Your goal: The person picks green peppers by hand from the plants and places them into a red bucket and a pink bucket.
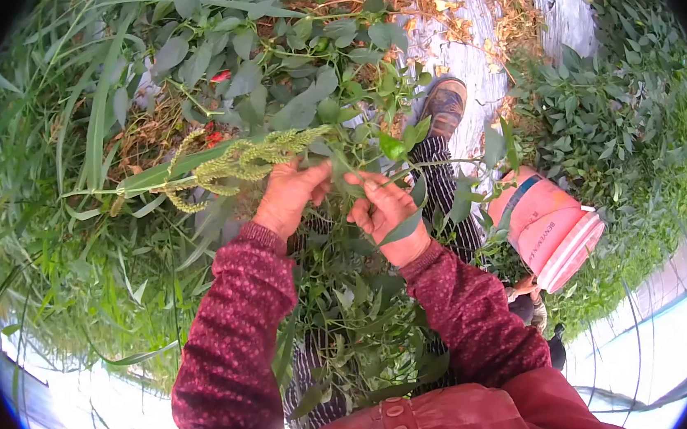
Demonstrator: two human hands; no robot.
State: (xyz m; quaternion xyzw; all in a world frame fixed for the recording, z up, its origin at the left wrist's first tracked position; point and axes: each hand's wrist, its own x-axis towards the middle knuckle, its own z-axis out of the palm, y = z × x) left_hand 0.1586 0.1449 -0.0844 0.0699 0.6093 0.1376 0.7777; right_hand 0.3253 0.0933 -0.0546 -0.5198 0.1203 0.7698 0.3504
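My left hand [295, 194] is closed in a pinch among the leaves of a pepper plant, next to a grass seed head [251, 159]. What its fingertips hold is hidden. Close by on the right, my right hand [389, 214] has its thumb and fingers pinched on a thin green stem, and a leaf [404, 227] hangs over its palm. Just above the right hand sits a glossy green pepper [392, 146]. Red peppers [220, 76] show among the foliage at the upper left.
A pink bucket [538, 216] with dark lettering is tilted at the right, and part of another person [526, 286] shows beside it. My shoe [445, 105] stands by whitish ground sheeting [468, 45] with dry leaves. Tall grass [75, 265] crowds the left.
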